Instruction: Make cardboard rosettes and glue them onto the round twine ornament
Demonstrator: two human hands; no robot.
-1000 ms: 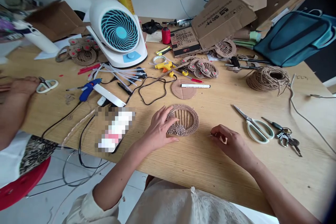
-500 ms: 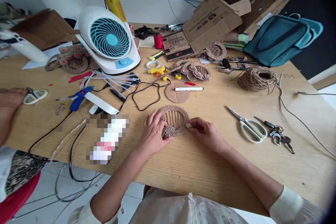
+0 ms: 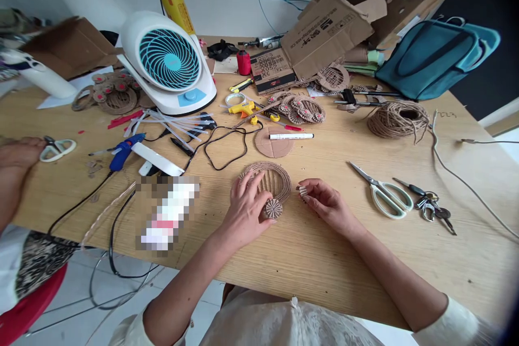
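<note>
A round ring wound from brown cord (image 3: 279,173), with strands strung across its opening, lies flat on the table. My left hand (image 3: 248,203) reaches over the ring's left side. Its thumb and index finger grip a small pleated cardboard rosette (image 3: 273,208) at the ring's lower edge. Just right of the ring, my right hand (image 3: 328,203) pinches a small ridged cardboard piece (image 3: 302,190), apart from the ring. Beyond the ring, a white marker (image 3: 292,136) rests on a cardboard disc (image 3: 274,147).
Scissors (image 3: 383,192) and keys (image 3: 432,205) lie to the right, below a twine roll (image 3: 399,119). A fan (image 3: 170,65), a blue glue gun (image 3: 124,152) and cables are at left. Finished rings (image 3: 302,110) lie farther back. Another person's hand (image 3: 20,152) rests at far left.
My left hand has shifted right, carrying the rosette right and slightly down along the ring. My right hand has drawn away from the ring's right edge with the small ridged piece.
</note>
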